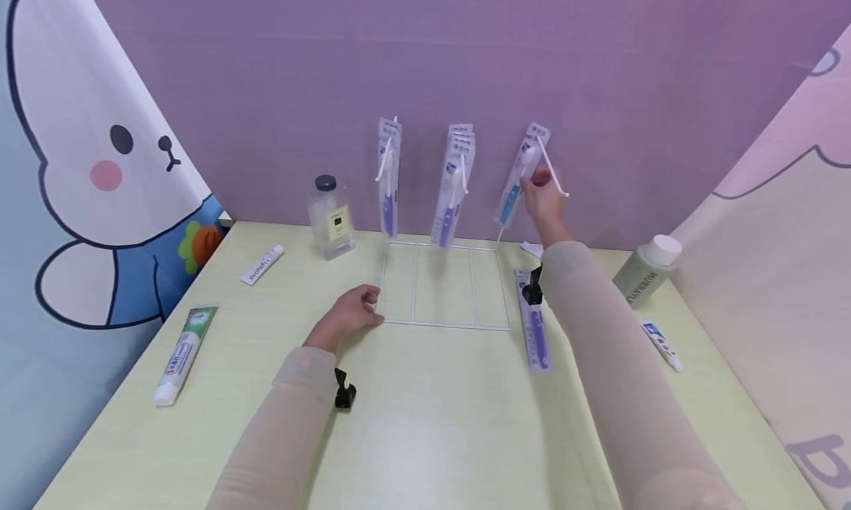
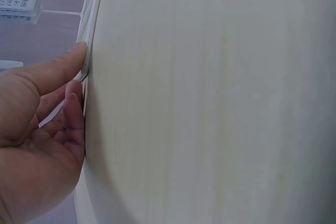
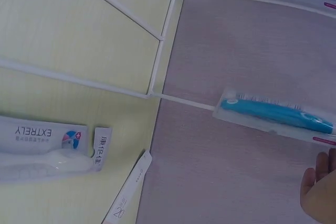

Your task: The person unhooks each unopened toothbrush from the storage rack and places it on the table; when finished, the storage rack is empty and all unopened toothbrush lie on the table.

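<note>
My left hand [image 1: 351,312] is at the front left corner of the white wire rack [image 1: 444,324], thumb and fingers pinching its wire. In the left wrist view, the fingertips [image 2: 79,56] meet the wire close over the tabletop. At the back right, my right hand [image 1: 547,203] pinches the edge of a packaged teal toothbrush [image 1: 510,199], which hangs tilted at the right hook [image 1: 552,166]. Packaged purple toothbrushes hang on the left hook [image 1: 388,207] and the middle hook [image 1: 448,207]. Another packaged purple toothbrush [image 1: 537,336] lies on the table below my right forearm.
To the left stand a clear bottle with a black cap [image 1: 337,225], a small white tube [image 1: 262,264] and a green-and-white toothpaste tube [image 1: 186,355]. To the right are a grey-green bottle [image 1: 641,277] and a small toothpaste tube [image 1: 660,344]. A purple backdrop [image 1: 299,89] rises behind the table.
</note>
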`<state>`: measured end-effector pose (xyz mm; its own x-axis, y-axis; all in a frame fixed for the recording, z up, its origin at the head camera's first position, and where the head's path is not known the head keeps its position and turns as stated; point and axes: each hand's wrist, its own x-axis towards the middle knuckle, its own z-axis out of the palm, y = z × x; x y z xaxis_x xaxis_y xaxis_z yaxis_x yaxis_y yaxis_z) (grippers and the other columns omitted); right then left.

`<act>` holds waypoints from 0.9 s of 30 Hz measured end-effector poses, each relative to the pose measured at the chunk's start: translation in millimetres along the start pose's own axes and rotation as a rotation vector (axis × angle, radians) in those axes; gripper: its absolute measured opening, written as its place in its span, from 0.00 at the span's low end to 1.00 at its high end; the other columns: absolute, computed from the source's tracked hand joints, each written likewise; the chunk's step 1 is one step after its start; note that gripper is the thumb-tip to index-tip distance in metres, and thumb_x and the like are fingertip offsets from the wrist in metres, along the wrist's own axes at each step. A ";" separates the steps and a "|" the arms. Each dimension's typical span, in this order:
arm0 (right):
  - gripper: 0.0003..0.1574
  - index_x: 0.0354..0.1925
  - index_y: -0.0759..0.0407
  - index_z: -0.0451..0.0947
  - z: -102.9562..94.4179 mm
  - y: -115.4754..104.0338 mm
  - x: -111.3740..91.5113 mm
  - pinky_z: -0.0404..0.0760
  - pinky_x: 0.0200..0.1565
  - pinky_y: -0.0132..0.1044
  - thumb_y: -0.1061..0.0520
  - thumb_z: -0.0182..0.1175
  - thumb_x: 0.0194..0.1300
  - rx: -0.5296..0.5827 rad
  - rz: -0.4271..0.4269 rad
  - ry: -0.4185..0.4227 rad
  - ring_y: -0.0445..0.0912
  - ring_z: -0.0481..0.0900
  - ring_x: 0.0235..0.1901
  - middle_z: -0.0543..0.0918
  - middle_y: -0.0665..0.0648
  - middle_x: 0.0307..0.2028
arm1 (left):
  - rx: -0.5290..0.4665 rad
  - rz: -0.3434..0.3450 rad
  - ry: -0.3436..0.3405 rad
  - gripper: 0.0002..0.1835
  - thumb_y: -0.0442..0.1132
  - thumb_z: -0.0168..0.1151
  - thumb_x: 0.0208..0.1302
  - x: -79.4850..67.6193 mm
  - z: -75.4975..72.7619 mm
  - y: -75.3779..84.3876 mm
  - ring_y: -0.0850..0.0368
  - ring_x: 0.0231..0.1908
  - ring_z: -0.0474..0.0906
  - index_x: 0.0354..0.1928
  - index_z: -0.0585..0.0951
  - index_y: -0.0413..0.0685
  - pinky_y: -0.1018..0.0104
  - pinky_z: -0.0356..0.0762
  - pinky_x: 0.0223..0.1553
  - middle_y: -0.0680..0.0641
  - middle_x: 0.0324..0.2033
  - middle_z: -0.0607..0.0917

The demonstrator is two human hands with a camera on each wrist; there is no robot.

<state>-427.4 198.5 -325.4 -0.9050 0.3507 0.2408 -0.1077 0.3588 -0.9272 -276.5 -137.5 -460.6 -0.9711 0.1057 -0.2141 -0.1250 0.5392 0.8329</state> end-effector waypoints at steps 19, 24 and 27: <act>0.26 0.55 0.61 0.63 -58.9 -14.4 -20.2 0.75 0.40 0.33 0.72 0.51 0.59 0.001 -0.131 -0.092 0.43 0.70 0.39 0.73 0.58 0.44 | 0.017 0.031 -0.012 0.33 0.30 0.66 0.50 2.0 0.3 -1.4 0.51 0.46 0.70 0.60 0.66 0.41 0.58 0.67 0.50 0.44 0.48 0.72; 0.29 0.60 0.59 0.60 -88.2 -2.0 -28.3 0.77 0.40 0.35 0.68 0.52 0.61 -0.053 -0.094 -0.162 0.44 0.71 0.40 0.72 0.59 0.46 | 0.022 0.032 -0.014 0.33 0.30 0.65 0.50 0.9 0.4 -2.3 0.50 0.46 0.70 0.60 0.65 0.40 0.58 0.67 0.50 0.44 0.48 0.71; 0.31 0.62 0.61 0.58 -105.0 10.1 -36.7 0.78 0.38 0.35 0.66 0.53 0.62 -0.097 -0.066 -0.213 0.46 0.72 0.40 0.71 0.62 0.47 | 0.020 0.036 -0.017 0.33 0.30 0.65 0.50 1.1 0.4 -2.7 0.50 0.46 0.70 0.60 0.65 0.40 0.58 0.67 0.50 0.44 0.48 0.71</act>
<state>-352.1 280.0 -313.5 -0.9647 0.1369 0.2248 -0.1391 0.4599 -0.8770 -277.2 -138.4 -463.3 -0.9712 0.1400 -0.1929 -0.0853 0.5515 0.8298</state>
